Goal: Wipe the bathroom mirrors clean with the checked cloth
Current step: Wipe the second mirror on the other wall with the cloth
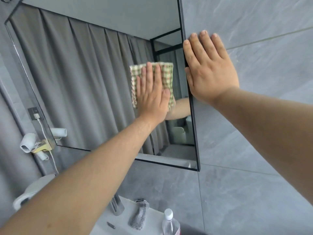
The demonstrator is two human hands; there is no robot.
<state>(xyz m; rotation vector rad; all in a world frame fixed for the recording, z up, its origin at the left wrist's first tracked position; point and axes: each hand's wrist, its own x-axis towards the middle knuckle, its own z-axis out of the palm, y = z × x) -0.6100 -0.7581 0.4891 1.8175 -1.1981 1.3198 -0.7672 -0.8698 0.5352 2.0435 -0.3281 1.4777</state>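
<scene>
While your left hand [152, 92] presses the cloth [166, 77] flat-fingered against the mirror [84, 82] near its right edge, your right hand [210, 68] braces open on the frame [193, 106]. The cloth looks soft and light; keep your palm centred. Open glass lies leftward.

Grey marble-look wall tiles [254, 150] cover the wall. At the left, a white hair dryer [28, 142] hangs in a wall holder, and a white cable [44, 131] runs down from a plug in a dark wall socket [33, 112] above it. Below, a chrome faucet [116, 206] stands on the white desk [123, 223]. A grey rolled rag [139, 216] lies on the desk just beside a clear plastic bottle [170, 224] with a white cap. A small dark object [111, 225] lies near the faucet.
</scene>
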